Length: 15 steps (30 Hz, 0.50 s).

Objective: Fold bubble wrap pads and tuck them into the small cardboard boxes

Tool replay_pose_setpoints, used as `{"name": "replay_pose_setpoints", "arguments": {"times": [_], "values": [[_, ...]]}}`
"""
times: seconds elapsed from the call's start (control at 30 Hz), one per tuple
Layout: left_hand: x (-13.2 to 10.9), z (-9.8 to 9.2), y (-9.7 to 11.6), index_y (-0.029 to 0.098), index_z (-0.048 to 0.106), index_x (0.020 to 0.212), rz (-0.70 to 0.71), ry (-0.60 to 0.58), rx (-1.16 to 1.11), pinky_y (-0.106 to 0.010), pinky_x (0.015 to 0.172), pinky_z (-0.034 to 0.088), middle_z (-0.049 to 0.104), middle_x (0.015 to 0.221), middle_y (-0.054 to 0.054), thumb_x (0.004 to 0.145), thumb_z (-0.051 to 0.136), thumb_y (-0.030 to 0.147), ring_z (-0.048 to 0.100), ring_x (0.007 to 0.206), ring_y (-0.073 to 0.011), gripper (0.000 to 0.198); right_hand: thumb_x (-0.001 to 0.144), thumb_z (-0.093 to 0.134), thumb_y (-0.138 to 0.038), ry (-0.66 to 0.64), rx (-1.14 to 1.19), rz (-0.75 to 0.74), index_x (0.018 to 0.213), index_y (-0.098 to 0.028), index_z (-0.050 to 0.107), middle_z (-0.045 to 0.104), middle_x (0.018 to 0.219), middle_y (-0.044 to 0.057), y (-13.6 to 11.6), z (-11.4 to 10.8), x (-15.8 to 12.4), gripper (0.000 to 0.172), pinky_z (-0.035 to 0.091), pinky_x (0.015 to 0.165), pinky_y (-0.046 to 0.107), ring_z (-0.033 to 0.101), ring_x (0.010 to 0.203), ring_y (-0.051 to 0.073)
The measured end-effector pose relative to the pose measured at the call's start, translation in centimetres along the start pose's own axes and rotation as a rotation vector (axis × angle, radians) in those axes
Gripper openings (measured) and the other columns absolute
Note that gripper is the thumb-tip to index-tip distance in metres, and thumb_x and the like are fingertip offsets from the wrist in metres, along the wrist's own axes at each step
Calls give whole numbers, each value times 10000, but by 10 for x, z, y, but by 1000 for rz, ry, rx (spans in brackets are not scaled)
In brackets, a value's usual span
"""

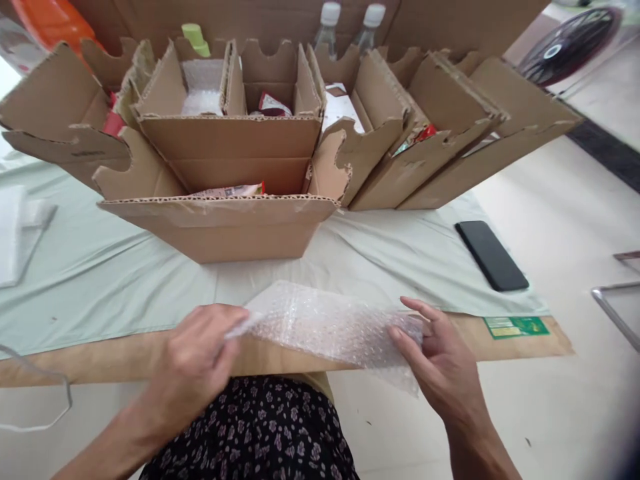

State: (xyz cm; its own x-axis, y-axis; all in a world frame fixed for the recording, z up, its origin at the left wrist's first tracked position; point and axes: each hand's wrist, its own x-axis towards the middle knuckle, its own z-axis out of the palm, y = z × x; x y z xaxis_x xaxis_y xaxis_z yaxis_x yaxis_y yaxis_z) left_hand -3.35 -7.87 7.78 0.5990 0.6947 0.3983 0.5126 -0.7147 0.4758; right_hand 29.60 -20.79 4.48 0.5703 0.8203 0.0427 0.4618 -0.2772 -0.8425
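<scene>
A clear sheet of bubble wrap (325,327) stretches between my two hands, over the near edge of the table. My left hand (200,350) is closed on its left end, the fingers a little smeared by motion. At the other end my right hand (435,357) grips the sheet between thumb and fingers, with the index finger raised. One corner of the wrap hangs below the right thumb. Beyond the sheet stands an open cardboard box (255,230) with a printed packet (230,191) showing inside.
Several more cardboard bins (230,137) stand in a row behind, one holding folded bubble wrap (203,87). Two capped bottles (327,30) rise at the back. A black phone (493,255) and a green card (517,327) lie at right. White foam sheets (11,233) lie at left.
</scene>
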Motion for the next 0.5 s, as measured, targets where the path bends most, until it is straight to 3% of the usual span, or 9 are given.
{"name": "replay_pose_setpoints", "arguments": {"times": [0.1, 0.2, 0.27, 0.3, 0.4, 0.5], "values": [[45, 21, 36, 122, 655, 1142, 299, -63, -43, -339, 822, 562, 746, 994, -74, 975, 510, -5, 688, 899, -199, 255, 880, 772, -500, -6, 132, 228, 1396, -253, 635, 768, 903, 46, 0, -19, -26, 588, 590, 672, 315, 711, 739, 196], [104, 41, 67, 102, 684, 1084, 544, -50, 80, -378, 740, 551, 715, 862, -55, 1022, 470, 51, 654, 754, -212, 228, 854, 808, -513, 49, 237, 344, 1444, -236, 599, 748, 828, 30, 1, -23, -53, 685, 561, 607, 291, 665, 690, 180], [135, 55, 80, 99, 680, 1142, 629, -10, 197, -389, 766, 564, 732, 931, -77, 1052, 437, 88, 690, 821, -235, 260, 848, 821, -506, 84, 346, 370, 1457, -240, 580, 741, 841, 23, 3, -15, -67, 708, 542, 584, 275, 638, 692, 168], [145, 61, 84, 96, 651, 1246, 620, 44, 236, -411, 847, 572, 746, 1063, -114, 1055, 424, 85, 717, 956, -261, 296, 850, 823, -497, 93, 399, 377, 1464, -244, 570, 739, 847, 19, 4, -9, -73, 712, 536, 579, 272, 624, 685, 161], [144, 76, 85, 122, 502, 1471, 583, 120, 225, -514, 1115, 486, 618, 1465, -194, 1040, 443, 65, 570, 1399, -333, 438, 880, 803, -475, 89, 498, 392, 1487, -246, 552, 748, 879, 26, 11, 9, -84, 695, 539, 587, 277, 611, 674, 153], [105, 79, 69, 133, 509, 1446, 589, -68, 73, -545, 1191, 440, 578, 1529, -184, 956, 482, 7, 445, 1518, -339, 506, 918, 760, -469, -9, 513, 346, 1443, -253, 625, 765, 906, 48, 22, 16, -87, 584, 576, 644, 295, 670, 742, 179]]}}
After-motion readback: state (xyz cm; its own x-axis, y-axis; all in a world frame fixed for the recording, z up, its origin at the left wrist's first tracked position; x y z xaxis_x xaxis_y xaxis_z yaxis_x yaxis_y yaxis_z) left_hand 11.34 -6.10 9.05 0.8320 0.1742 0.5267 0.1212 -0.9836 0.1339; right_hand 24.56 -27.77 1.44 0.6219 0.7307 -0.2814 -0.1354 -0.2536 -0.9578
